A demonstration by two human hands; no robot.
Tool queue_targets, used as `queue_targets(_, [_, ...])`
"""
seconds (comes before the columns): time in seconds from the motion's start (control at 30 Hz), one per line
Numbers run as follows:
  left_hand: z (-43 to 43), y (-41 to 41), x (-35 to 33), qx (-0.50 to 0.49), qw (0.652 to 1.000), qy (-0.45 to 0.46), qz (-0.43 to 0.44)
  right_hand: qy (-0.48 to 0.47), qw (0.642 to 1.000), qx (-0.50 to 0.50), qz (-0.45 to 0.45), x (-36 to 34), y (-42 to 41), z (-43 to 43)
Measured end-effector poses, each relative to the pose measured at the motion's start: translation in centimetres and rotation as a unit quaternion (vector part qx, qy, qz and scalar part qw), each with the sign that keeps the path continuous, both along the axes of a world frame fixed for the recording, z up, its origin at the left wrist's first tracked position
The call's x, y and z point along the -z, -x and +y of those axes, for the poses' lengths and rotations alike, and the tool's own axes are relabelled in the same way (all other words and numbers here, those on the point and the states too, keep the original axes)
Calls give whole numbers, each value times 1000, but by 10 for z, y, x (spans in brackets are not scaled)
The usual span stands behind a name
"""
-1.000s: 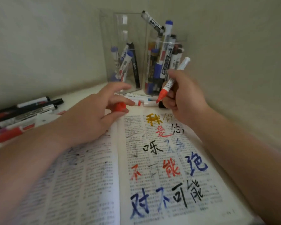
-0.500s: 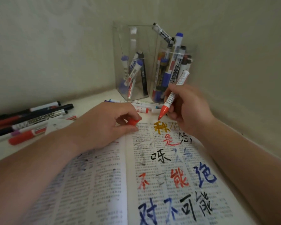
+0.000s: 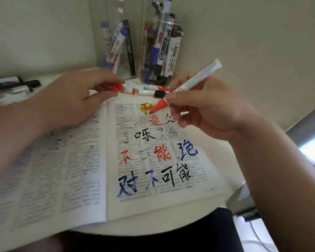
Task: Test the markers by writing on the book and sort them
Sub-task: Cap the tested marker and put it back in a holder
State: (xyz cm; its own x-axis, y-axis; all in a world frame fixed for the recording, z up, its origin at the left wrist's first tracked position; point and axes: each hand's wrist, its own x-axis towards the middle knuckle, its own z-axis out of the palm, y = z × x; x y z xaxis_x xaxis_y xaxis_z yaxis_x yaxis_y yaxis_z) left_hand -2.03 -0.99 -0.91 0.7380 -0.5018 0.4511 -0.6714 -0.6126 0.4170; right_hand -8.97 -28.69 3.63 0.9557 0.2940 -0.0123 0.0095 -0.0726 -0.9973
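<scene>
Head view: on the white tabletop (image 3: 153, 227) the open book (image 3: 87, 171) lies flat, its right page covered in coloured characters. The right hand (image 3: 205, 111), fingers curled, grips the red marker (image 3: 193, 82) tilted, its tip pointing down-left at the page's top by a yellow character; contact is unclear. The left hand (image 3: 73, 100) rests palm-down on the left page's top, thumb and forefinger pinching a red cap (image 3: 115, 87).
</scene>
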Motion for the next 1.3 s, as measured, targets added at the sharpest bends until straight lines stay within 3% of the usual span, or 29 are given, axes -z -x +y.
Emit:
queue_targets(0.23, [-3, 2, 1, 25, 1000, -3, 1, -15, 994, 107, -33, 34, 69, -28])
queue_targets(0.67, [-7, 1, 1, 68, 998, -15, -10, 114, 989, 87, -38, 33, 91, -36])
queue_targets(0.87, [-8, -3, 6, 55, 998, -26, 5, 69, 992, 103, -21, 42, 94, -36])
queue_targets(1.3, [-7, -8, 9, 22, 999, -33, -5, 156, 983, 93, -35, 44, 95, -33])
